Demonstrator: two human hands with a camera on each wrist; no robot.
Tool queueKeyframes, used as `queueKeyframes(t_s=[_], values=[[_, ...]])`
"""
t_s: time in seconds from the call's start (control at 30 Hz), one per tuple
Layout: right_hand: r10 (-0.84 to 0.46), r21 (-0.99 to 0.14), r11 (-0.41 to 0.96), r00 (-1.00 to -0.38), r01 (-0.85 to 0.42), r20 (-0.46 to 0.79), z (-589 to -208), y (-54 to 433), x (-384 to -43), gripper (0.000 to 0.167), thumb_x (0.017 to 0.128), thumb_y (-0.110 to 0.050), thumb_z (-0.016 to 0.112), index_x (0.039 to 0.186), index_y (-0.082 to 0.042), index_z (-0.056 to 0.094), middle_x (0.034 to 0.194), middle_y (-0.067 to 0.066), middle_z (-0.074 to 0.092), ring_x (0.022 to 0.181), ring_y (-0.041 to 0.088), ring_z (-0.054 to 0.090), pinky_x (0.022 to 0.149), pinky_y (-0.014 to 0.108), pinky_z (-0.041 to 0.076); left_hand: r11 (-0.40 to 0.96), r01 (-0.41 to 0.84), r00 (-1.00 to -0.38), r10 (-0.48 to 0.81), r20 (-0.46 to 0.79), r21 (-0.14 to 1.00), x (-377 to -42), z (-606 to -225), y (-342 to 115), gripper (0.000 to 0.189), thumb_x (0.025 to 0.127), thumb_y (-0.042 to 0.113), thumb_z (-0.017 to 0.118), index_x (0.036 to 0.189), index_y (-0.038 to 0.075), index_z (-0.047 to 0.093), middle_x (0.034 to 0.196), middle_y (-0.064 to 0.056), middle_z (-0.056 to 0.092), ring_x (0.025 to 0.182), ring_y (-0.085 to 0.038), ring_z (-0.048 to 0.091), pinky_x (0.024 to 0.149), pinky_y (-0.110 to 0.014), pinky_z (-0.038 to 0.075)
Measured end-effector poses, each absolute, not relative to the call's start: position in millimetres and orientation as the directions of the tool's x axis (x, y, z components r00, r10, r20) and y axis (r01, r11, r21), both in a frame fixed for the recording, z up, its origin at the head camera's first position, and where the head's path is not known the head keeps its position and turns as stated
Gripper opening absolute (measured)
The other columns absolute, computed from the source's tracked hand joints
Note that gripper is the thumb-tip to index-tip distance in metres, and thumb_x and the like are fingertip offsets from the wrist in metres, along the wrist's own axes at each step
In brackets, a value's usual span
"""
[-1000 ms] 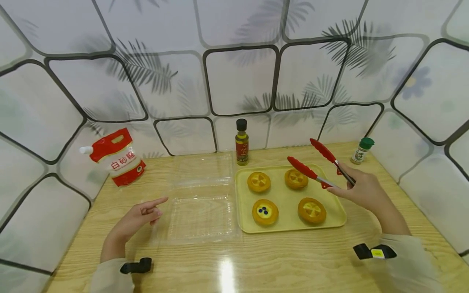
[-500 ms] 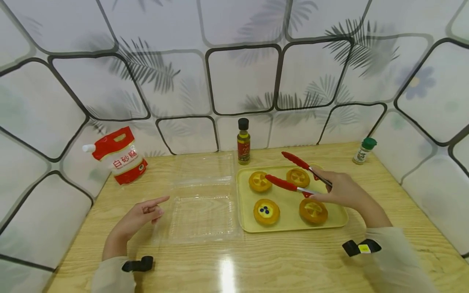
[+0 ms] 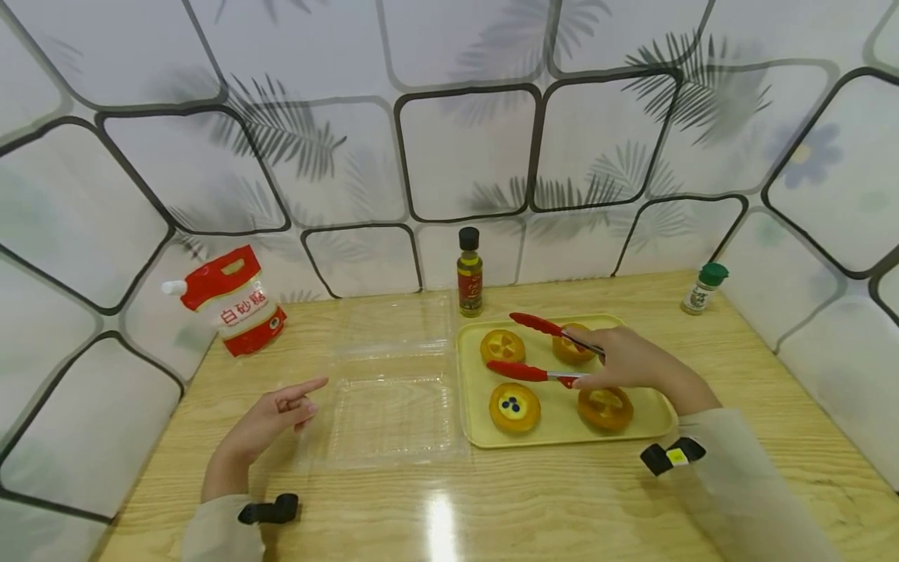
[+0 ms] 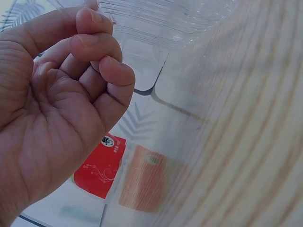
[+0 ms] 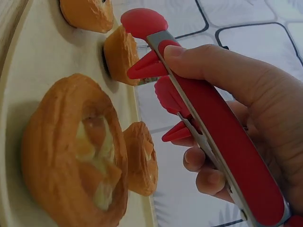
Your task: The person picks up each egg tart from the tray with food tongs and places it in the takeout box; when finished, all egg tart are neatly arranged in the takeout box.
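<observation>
My right hand (image 3: 628,361) grips a pair of red-tipped tongs (image 5: 218,137) over the yellow tray (image 3: 555,435). The tongs' arms are spread, their tips pointing left around the far-left egg tart (image 3: 502,347). Three more tarts share the tray: one with blue dots (image 3: 515,407) at front left, a front-right tart (image 3: 605,409) and a far-right tart (image 3: 572,348) partly behind the tongs. At the left edge of an opened clear plastic box (image 3: 393,417), my left hand (image 3: 263,421) holds nothing, its index finger extended and the other fingers loosely curled.
A red and white sugar pouch (image 3: 242,300) leans by the wall at back left. Behind the tray stands a dark-capped bottle (image 3: 470,273). A green-capped shaker (image 3: 705,289) is at back right. The box's lid (image 3: 393,320) lies toward the wall.
My right hand has moved left and lower with the tongs, from over the tray's right side to its far-left tart. My left hand stays beside the box.
</observation>
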State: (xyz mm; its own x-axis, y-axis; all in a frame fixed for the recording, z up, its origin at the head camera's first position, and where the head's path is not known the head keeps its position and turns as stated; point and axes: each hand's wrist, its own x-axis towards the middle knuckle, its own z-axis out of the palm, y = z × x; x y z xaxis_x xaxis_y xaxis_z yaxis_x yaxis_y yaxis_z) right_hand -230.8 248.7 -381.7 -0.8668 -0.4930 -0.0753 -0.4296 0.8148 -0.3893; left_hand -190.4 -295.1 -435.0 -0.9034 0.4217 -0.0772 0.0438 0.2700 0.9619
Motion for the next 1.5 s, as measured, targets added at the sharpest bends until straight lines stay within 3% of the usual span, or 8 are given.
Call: queueKeyframes(t_s=[0.1,0.2,0.3,0.37,0.97,1.1,1.23,1.5], values=[[-0.505,-0.408,0.807,-0.858,-0.428,-0.099,-379.8,245.1,-233.7,0.087,0.074,-0.047,0.076,0.142,-0.006,0.043,0.07,0.001,0.046,0.056,0.012,0.034,0.053,0.028,0.031,0.271,0.04,-0.905,0.417,-0.08,0.962,-190.4,-436.6,-295.2,0.05,0.097,0.012,0.053,0.141,-0.007,0.037,0.068,0.004,0.05,0.063,-0.01,0.049,0.063,-0.029,0.043],[-0.512,-0.418,0.803,-0.851,-0.426,-0.115,-378.2,241.7,-235.3,0.087,0.074,-0.046,0.077,0.142,-0.004,0.043,0.094,0.01,0.062,0.063,0.013,0.04,0.057,0.029,0.035,0.277,0.044,-0.905,0.418,-0.079,0.96,-190.6,-437.5,-295.4,0.051,0.097,0.012,0.052,0.141,-0.008,0.036,0.068,0.004,0.05,0.063,-0.01,0.049,0.063,-0.028,0.043],[-0.521,-0.404,0.803,-0.845,-0.438,-0.121,-378.5,239.3,-236.6,0.087,0.074,-0.047,0.076,0.141,-0.003,0.044,0.12,0.018,0.06,0.073,0.015,0.047,0.063,0.031,0.039,0.283,0.048,-0.905,0.419,-0.078,0.958,-191.0,-438.3,-296.0,0.051,0.097,0.011,0.052,0.141,-0.01,0.034,0.068,0.004,0.05,0.062,-0.01,0.049,0.062,-0.028,0.043],[-0.521,-0.394,0.807,-0.844,-0.439,-0.128,-379.5,238.2,-237.6,0.086,0.074,-0.047,0.076,0.141,-0.004,0.044,0.125,0.019,0.058,0.078,0.017,0.05,0.068,0.033,0.043,0.287,0.041,-0.905,0.416,-0.086,0.957,-191.1,-438.5,-296.5,0.052,0.098,0.012,0.052,0.141,-0.009,0.033,0.068,0.004,0.05,0.062,-0.01,0.048,0.062,-0.029,0.043],[-0.545,-0.378,0.799,-0.829,-0.468,-0.125,-386.2,233.2,-239.3,0.078,0.079,-0.043,0.074,0.139,-0.002,0.046,0.127,0.023,0.055,0.098,0.025,0.059,0.083,0.045,0.047,0.285,0.037,-0.908,0.411,-0.088,0.958,-191.9,-439.0,-300.9,0.055,0.097,0.015,0.053,0.143,-0.007,0.033,0.068,0.005,0.051,0.063,-0.007,0.049,0.064,-0.029,0.043],[-0.545,-0.397,0.796,-0.826,-0.457,-0.141,-386.3,232.8,-238.5,0.076,0.08,-0.04,0.073,0.14,-0.003,0.046,0.096,0.018,0.066,0.065,0.012,0.05,0.067,0.035,0.046,0.285,0.035,-0.908,0.409,-0.088,0.958,-191.8,-439.6,-300.5,0.055,0.097,0.015,0.053,0.142,-0.008,0.033,0.068,0.005,0.05,0.062,-0.007,0.049,0.063,-0.029,0.043],[-0.541,-0.418,0.794,-0.826,-0.441,-0.157,-387.0,233.5,-237.9,0.074,0.081,-0.037,0.074,0.141,-0.004,0.045,0.06,-0.002,0.049,0.049,0.008,0.024,0.054,0.028,0.032,0.292,0.021,-0.911,0.399,-0.102,0.956,-192.0,-440.0,-300.2,0.054,0.097,0.015,0.053,0.143,-0.007,0.033,0.067,0.004,0.049,0.062,-0.008,0.048,0.063,-0.029,0.042],[-0.541,-0.4,0.796,-0.83,-0.454,-0.134,-390.4,236.5,-235.7,0.076,0.08,-0.042,0.073,0.14,-0.004,0.046,0.055,-0.008,0.032,0.048,0.007,0.028,0.051,0.026,0.029,0.293,0.029,-0.912,0.398,-0.094,0.956,-191.9,-440.8,-299.1,0.052,0.098,0.011,0.051,0.143,-0.007,0.033,0.067,0.004,0.049,0.062,-0.01,0.048,0.062,-0.029,0.043]])
